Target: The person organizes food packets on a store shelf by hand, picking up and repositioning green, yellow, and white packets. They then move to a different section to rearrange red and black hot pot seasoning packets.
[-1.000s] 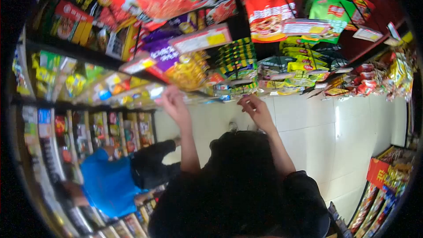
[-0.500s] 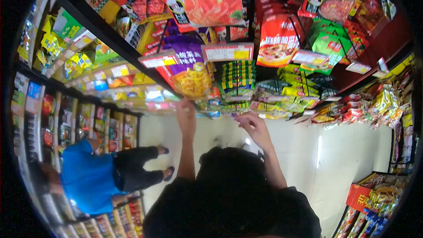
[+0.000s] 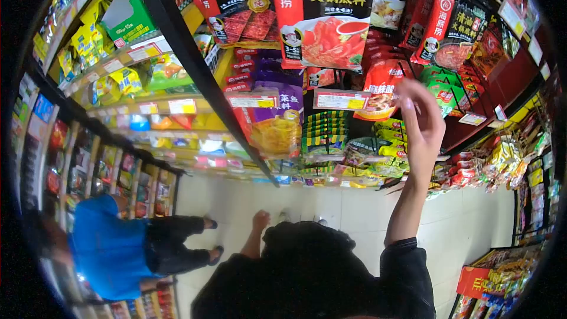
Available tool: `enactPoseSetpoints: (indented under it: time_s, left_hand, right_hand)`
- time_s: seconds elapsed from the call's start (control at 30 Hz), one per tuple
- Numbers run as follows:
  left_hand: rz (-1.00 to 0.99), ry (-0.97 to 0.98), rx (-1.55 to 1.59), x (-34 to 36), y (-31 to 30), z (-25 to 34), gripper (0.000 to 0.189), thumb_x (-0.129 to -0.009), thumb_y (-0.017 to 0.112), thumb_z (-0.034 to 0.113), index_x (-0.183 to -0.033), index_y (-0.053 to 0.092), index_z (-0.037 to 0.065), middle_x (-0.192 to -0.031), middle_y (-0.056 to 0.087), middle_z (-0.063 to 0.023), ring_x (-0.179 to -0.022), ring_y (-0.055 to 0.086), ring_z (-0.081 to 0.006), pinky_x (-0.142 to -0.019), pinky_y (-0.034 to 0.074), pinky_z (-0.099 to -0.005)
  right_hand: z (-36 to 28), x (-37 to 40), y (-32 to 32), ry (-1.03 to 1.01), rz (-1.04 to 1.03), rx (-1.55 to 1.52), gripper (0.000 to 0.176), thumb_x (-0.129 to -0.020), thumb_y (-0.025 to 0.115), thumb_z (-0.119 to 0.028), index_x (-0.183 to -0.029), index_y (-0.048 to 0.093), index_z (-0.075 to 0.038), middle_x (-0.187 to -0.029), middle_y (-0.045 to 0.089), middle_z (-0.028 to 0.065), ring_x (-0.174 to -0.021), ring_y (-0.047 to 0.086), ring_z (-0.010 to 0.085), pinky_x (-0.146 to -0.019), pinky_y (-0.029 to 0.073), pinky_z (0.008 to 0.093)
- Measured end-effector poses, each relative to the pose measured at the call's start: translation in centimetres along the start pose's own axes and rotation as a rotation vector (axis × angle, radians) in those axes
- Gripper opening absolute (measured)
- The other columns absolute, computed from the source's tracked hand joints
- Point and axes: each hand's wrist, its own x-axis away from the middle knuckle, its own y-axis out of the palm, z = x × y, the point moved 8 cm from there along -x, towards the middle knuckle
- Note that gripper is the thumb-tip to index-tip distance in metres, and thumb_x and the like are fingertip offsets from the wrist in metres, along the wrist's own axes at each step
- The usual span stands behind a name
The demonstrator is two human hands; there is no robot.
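Note:
My right hand (image 3: 422, 115) is raised at the hanging packets, thumb and curved fingers apart. Its fingertips overlap the right edge of a red food packet (image 3: 377, 91) in this view. Behind the hand hang green packets (image 3: 443, 85), partly covered by it. Low over the floor, my left hand (image 3: 261, 220) is small in view, its fingers curled in and nothing showing in them. Purple packets (image 3: 274, 115) hang on the left, above a price tag (image 3: 340, 100) and beside the dark shelf post. A large tomato hotpot base packet (image 3: 325, 23) stands out at the top.
A person in a blue shirt (image 3: 112, 239) bends at the left shelves. A slanted dark shelf post (image 3: 195, 71) divides the displays. Yellow packets (image 3: 91, 32) fill the left shelf. At the lower right stands a bin with a red sign (image 3: 472, 282). Pale floor tiles (image 3: 348, 207) lie below.
My right hand has risen up and right to the red packet. My left hand has dropped from beside the purple packet towards my body. The shelf has shifted right and down in view.

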Motion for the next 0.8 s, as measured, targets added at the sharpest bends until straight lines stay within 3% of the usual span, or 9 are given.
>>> enactPoseSetpoints:
  time_s: [0.07, 0.13, 0.27, 0.37, 0.5, 0.67, 0.8]
  left_hand:
    - [0.047, 0.094, -0.957, 4.6, -1.0, 0.0, 0.012, -0.092, 0.067, 0.022, -0.093, 0.071, 0.011, -0.087, 0.073, -0.0084, -0.081, 0.071, -0.0298, -0.071, 0.058, -0.0416]
    - [0.013, 0.012, -1.104, 8.3, -2.0, -2.1, 0.013, -0.091, 0.066, 0.022, -0.092, 0.072, 0.011, -0.088, 0.073, -0.0085, -0.082, 0.071, -0.0297, -0.072, 0.058, -0.0418]
    - [-0.039, -0.094, -1.150, 11.8, -3.1, -4.9, 0.014, -0.091, 0.065, 0.023, -0.090, 0.072, 0.011, -0.090, 0.073, -0.0087, -0.085, 0.071, -0.0295, -0.073, 0.058, -0.0422]
    - [-0.048, -0.087, -1.166, 12.1, -3.1, -4.8, 0.015, -0.091, 0.065, 0.023, -0.089, 0.073, 0.011, -0.091, 0.073, -0.0088, -0.086, 0.071, -0.0294, -0.074, 0.058, -0.0425]
    - [-0.022, 0.071, -1.194, 9.8, -2.9, -2.7, 0.016, -0.090, 0.064, 0.023, -0.088, 0.074, 0.011, -0.093, 0.073, -0.0090, -0.089, 0.071, -0.0292, -0.075, 0.058, -0.0429]
    - [0.059, 0.488, -1.205, 6.4, -2.5, 1.0, 0.018, -0.090, 0.063, 0.024, -0.086, 0.074, 0.011, -0.095, 0.073, -0.0093, -0.092, 0.070, -0.0290, -0.077, 0.058, -0.0434]
    - [-0.029, 0.342, -0.908, 2.5, -3.5, -0.2, 0.018, -0.091, 0.061, 0.022, -0.092, 0.074, 0.009, -0.100, 0.072, -0.0111, -0.097, 0.069, -0.0314, -0.084, 0.057, -0.0446]
  right_hand:
    - [-1.1, -3.1, 2.2, -0.034, -0.024, 0.056, 0.035, -0.102, 0.066, -0.013, -0.134, 0.062, -0.001, -0.118, 0.070, 0.0082, -0.106, 0.066, 0.0151, -0.095, 0.052, 0.0299]
    - [-0.6, -5.9, 4.6, -0.050, -0.090, 0.097, 0.044, -0.101, 0.069, -0.021, -0.139, 0.058, -0.001, -0.117, 0.071, 0.0104, -0.106, 0.067, 0.0159, -0.092, 0.054, 0.0303]
    - [0.7, -8.2, 7.1, 0.025, -0.077, 0.158, 0.056, -0.097, 0.075, -0.032, -0.137, 0.055, 0.003, -0.102, 0.072, 0.0133, -0.086, 0.072, 0.0174, -0.078, 0.059, 0.0315]
    - [1.8, -8.8, 7.5, 0.037, -0.070, 0.189, 0.056, -0.095, 0.078, -0.033, -0.131, 0.059, 0.005, -0.100, 0.073, 0.0141, -0.086, 0.072, 0.0183, -0.076, 0.058, 0.0325]
    - [2.6, -8.6, 8.1, 0.071, -0.075, 0.282, 0.057, -0.093, 0.079, -0.033, -0.130, 0.060, 0.006, -0.101, 0.073, 0.0163, -0.085, 0.073, 0.0208, -0.074, 0.058, 0.0347]
    - [2.6, -8.4, 8.0, 0.082, -0.114, 0.251, 0.051, -0.094, 0.078, -0.032, -0.127, 0.063, 0.005, -0.098, 0.071, 0.0141, -0.081, 0.071, 0.0191, -0.073, 0.057, 0.0349]
    - [2.6, -8.0, 7.6, 0.067, -0.137, 0.284, 0.040, -0.096, 0.076, -0.029, -0.119, 0.066, 0.002, -0.101, 0.067, 0.0130, -0.082, 0.068, 0.0186, -0.075, 0.056, 0.0340]
